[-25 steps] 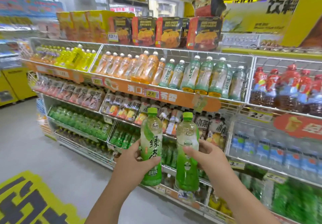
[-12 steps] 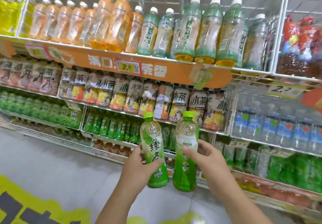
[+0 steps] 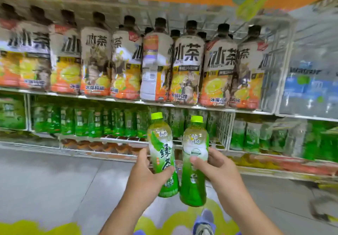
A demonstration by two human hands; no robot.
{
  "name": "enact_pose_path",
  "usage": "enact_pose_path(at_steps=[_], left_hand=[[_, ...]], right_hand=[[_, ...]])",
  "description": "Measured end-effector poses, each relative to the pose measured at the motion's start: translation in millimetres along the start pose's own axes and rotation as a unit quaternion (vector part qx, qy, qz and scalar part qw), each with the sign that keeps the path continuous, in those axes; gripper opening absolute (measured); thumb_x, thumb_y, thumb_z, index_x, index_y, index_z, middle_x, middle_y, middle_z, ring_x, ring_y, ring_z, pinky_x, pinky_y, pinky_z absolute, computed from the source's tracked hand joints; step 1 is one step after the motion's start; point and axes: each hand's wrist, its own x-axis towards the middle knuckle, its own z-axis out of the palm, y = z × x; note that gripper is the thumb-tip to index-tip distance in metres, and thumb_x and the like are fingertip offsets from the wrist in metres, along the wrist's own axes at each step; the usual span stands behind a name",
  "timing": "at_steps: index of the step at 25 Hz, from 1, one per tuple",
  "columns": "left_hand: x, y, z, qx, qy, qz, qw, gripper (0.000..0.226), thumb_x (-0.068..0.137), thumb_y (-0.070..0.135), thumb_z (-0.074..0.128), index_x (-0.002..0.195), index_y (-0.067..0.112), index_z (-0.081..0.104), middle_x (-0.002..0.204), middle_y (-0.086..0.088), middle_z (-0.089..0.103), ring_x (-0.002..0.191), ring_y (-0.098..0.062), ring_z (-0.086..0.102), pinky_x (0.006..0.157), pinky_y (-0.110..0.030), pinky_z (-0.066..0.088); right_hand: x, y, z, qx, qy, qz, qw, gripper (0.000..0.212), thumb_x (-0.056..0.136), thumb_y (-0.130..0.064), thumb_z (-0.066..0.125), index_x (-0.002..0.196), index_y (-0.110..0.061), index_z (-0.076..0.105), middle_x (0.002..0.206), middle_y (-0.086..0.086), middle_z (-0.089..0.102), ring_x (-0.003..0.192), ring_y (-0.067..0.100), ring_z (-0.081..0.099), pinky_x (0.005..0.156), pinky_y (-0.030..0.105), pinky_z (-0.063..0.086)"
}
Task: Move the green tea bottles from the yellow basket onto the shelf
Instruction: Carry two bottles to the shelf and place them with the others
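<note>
I hold two green tea bottles upright, side by side, in front of the shelving. My left hand (image 3: 146, 176) grips the left green tea bottle (image 3: 161, 143) around its middle. My right hand (image 3: 215, 169) grips the right green tea bottle (image 3: 194, 185) around its label. Both bottles have lime green caps and green labels. Behind them a low wire shelf (image 3: 117, 139) carries a row of the same green tea bottles (image 3: 87, 121). The yellow basket is not in view.
Above the green tea row stands a shelf of iced lemon tea bottles (image 3: 186, 64) with black caps. Water bottles (image 3: 309, 81) fill the compartment at the right. More green bottles (image 3: 256, 136) stand at lower right. Grey floor (image 3: 54, 183) lies below, my shoe (image 3: 204, 223) at the bottom edge.
The view has moved closer to the shelving and lower. The upper shelves have left the frame. Both hands keep their grip on the bottles, now level with the green tea shelf.
</note>
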Motion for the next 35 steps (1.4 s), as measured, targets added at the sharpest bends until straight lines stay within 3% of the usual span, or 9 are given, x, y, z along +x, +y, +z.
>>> enact_pose_path(at_steps=[7,10,13,15,19,22,27,31,35], left_hand=[[100,-61,59,0.039,0.001,0.001,0.999,0.054,0.075,0.010,0.088,0.114,0.033,0.059,0.098,0.018,0.077,0.087,0.001,0.073,0.077,-0.027,0.057],[144,-82,82,0.080,0.024,0.017,0.996,0.049,0.070,0.022,0.091,0.107,0.038,0.064,0.106,0.007,0.074,0.085,-0.002,0.074,0.078,-0.031,0.061],[182,-84,102,0.121,0.058,0.033,0.990,0.047,0.057,0.048,0.084,0.100,0.044,0.066,0.103,0.008,0.073,0.087,-0.007,0.073,0.081,-0.038,0.061],[207,-81,113,0.147,0.081,0.043,0.985,0.049,0.054,0.055,0.079,0.098,0.035,0.068,0.101,0.004,0.073,0.087,-0.012,0.071,0.081,-0.039,0.060],[247,-65,130,0.174,0.073,0.052,0.981,0.037,0.073,0.037,0.088,0.099,0.023,0.066,0.096,-0.003,0.072,0.077,-0.013,0.066,0.063,-0.017,0.049],[271,-62,144,0.197,0.090,0.087,0.972,0.032,0.073,0.032,0.088,0.088,0.031,0.060,0.086,0.007,0.064,0.076,0.001,0.061,0.070,-0.019,0.045],[304,-72,162,0.231,0.082,0.089,0.965,0.041,0.074,0.035,0.086,0.081,0.016,0.051,0.082,-0.007,0.062,0.070,-0.025,0.059,0.061,-0.031,0.049],[327,-78,170,0.279,0.111,0.085,0.950,0.037,0.075,0.032,0.085,0.083,0.016,0.053,0.091,-0.011,0.061,0.068,-0.021,0.058,0.052,-0.026,0.037],[342,-81,180,0.336,0.106,0.082,0.932,0.053,0.075,0.037,0.084,0.111,0.007,0.059,0.114,-0.013,0.062,0.100,-0.028,0.063,0.081,-0.037,0.055]], right_hand=[[107,91,-37,0.006,0.026,0.025,0.999,0.032,0.078,-0.019,0.086,0.109,-0.016,0.076,0.101,0.004,0.079,0.096,0.023,0.075,0.087,0.035,0.058],[149,115,-51,0.011,0.044,0.035,0.998,0.027,0.079,-0.016,0.085,0.104,-0.014,0.075,0.095,0.005,0.080,0.087,0.017,0.076,0.073,0.024,0.057],[192,124,-59,0.008,0.064,0.029,0.997,0.048,0.072,-0.031,0.092,0.111,-0.012,0.072,0.107,-0.001,0.078,0.099,0.018,0.074,0.092,0.039,0.058],[215,117,-64,-0.026,0.068,0.027,0.997,0.038,0.076,-0.034,0.088,0.107,-0.019,0.070,0.110,-0.012,0.074,0.099,0.013,0.070,0.099,0.038,0.054],[255,104,-72,-0.037,0.049,-0.002,0.998,0.022,0.081,-0.031,0.085,0.099,-0.023,0.077,0.092,-0.012,0.080,0.088,0.012,0.075,0.080,0.025,0.054],[280,107,-74,-0.045,0.040,-0.021,0.998,0.024,0.084,-0.032,0.082,0.105,-0.021,0.077,0.091,-0.009,0.080,0.088,0.007,0.075,0.082,0.027,0.056],[317,122,-73,-0.027,0.061,0.002,0.998,0.030,0.081,-0.029,0.085,0.109,-0.022,0.076,0.088,-0.005,0.080,0.084,0.010,0.076,0.087,0.036,0.061],[333,133,-75,-0.043,0.085,-0.002,0.995,0.056,0.078,-0.029,0.087,0.129,-0.020,0.068,0.104,-0.006,0.076,0.090,0.010,0.072,0.067,0.017,0.053],[343,144,-70,-0.077,0.083,0.006,0.994,0.042,0.081,-0.027,0.085,0.118,-0.016,0.070,0.083,-0.012,0.069,0.071,0.001,0.064,0.054,0.011,0.048]])
